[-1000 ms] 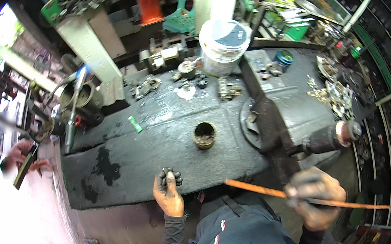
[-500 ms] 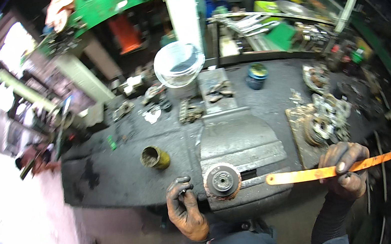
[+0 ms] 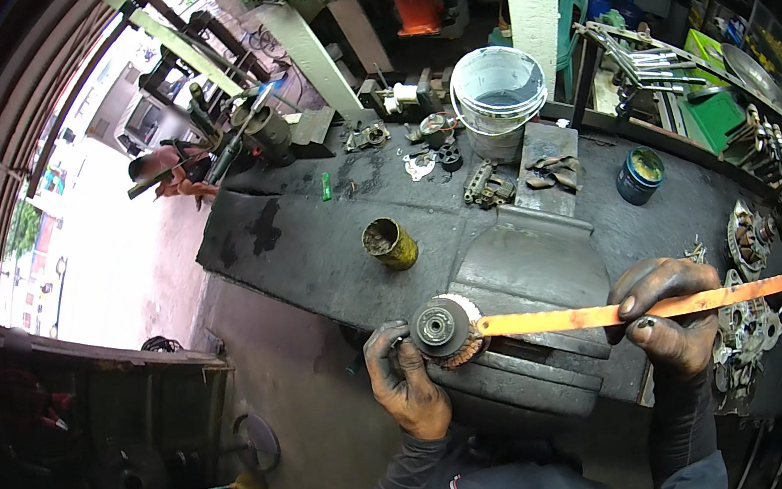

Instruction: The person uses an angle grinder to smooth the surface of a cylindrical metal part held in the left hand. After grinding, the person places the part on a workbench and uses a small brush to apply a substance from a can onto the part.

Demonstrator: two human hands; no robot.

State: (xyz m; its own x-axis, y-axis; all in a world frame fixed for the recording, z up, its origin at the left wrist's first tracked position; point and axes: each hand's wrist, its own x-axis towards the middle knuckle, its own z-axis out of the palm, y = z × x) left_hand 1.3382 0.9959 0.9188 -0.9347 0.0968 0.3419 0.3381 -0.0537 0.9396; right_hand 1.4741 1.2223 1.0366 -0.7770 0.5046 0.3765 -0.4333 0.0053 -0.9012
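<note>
My right hand (image 3: 669, 314) pinches an orange hacksaw blade (image 3: 564, 320) between thumb and fingers. The blade lies roughly level, and its holed left end meets the edge of a round dark armature-like part (image 3: 437, 329) with a copper-coloured rim. That part sits upright at the jaws of a large grey bench vise (image 3: 525, 260). Beside it on the left, my left hand (image 3: 408, 384) has its fingers curled against the thumb; a small dark thing seems to be in them, too small to name. Whether the left fingertips touch the round part is unclear.
On the dark bench (image 3: 308, 227) stand a yellow tin (image 3: 391, 246), a white bucket (image 3: 498, 92) and a blue can (image 3: 641, 175). Metal castings (image 3: 744, 338) lie at the right. Hand tools fill a tray (image 3: 653, 69) behind. At the far left, a person (image 3: 168, 172) is outside.
My right hand has brought the blade left, so its end now meets the round part. My left hand has come closer to that part. The view has turned left.
</note>
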